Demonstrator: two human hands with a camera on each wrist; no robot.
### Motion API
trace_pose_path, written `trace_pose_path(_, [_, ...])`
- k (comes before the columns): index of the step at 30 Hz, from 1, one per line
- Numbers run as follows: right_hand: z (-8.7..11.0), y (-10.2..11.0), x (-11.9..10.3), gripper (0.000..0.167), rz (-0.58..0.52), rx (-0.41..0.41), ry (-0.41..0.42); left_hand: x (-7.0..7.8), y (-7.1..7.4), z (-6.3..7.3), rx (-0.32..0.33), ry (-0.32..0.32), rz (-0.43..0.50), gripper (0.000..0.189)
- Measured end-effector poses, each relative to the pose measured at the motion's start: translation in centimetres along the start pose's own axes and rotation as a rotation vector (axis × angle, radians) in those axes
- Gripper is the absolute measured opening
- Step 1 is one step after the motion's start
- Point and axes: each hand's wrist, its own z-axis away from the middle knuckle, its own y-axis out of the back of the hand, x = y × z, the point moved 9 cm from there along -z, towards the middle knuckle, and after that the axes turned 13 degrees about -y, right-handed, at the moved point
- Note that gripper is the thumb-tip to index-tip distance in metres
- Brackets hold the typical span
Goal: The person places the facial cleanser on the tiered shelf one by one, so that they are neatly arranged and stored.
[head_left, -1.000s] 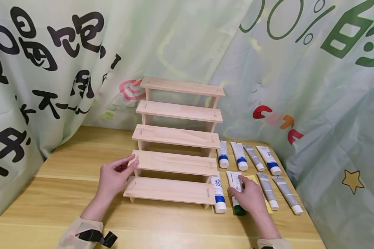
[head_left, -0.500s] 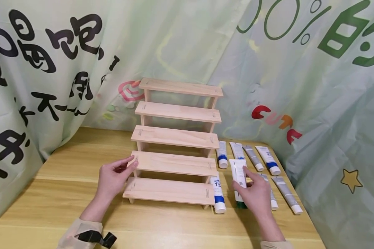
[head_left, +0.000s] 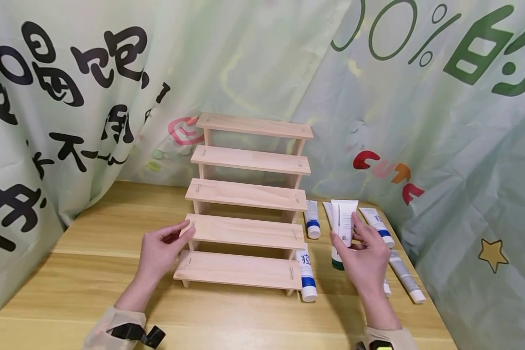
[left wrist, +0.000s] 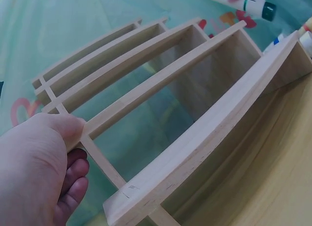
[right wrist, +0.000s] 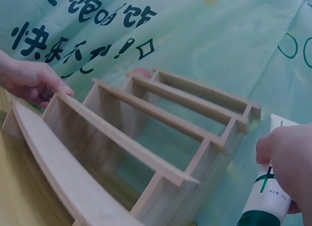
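A pale wooden stepped display rack (head_left: pixel 245 231) stands on the table with bare steps. My left hand (head_left: pixel 159 253) pinches the left end of its second step from the bottom, thumb on top, as the left wrist view also shows. To the right of the rack, my right hand (head_left: pixel 367 257) holds a white squeeze tube (head_left: pixel 343 218) between thumb and fingers, its dark green cap (right wrist: pixel 261 219) pointing down. The tube is raised above the other tubes. Part of its body is hidden behind the thumb.
Right of the rack lie several tubes: a white-and-blue one (head_left: pixel 306 274) by the lowest step, another (head_left: pixel 312 221) behind, one (head_left: pixel 378 227) at the back right, and a grey one (head_left: pixel 406 278) near the table's right edge. A printed curtain (head_left: pixel 253 58) hangs behind.
My right hand has lifted the white tube with the green cap off the table and moved it back and upward. My left hand has stayed on the rack.
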Motion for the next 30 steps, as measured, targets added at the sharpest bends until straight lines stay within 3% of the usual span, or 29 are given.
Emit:
trace_pose_path(11, [-2.3, -0.1, -3.5, 0.071, -0.042, 0.091, 0.094, 0.0, -0.2, -0.1, -0.023, 0.022, 0.019, 0.029])
trace_pose_path(21, [-4.9, -0.6, -6.1, 0.069, -0.216, 0.134, 0.001, -0.3, -0.1, -0.1, -0.032, 0.034, 0.024, 0.031])
trace_pose_path(26, [-6.0, -0.9, -8.3, 0.068, -0.262, 0.151, 0.072, -0.4, -0.1, -0.1, -0.033, 0.034, 0.031, 0.03])
trace_pose_path(30, [-7.6, -2.0, -8.5, 0.067, -0.262, 0.169, 0.111, -0.3, -0.1, -0.1, -0.033, 0.034, 0.039, 0.03])
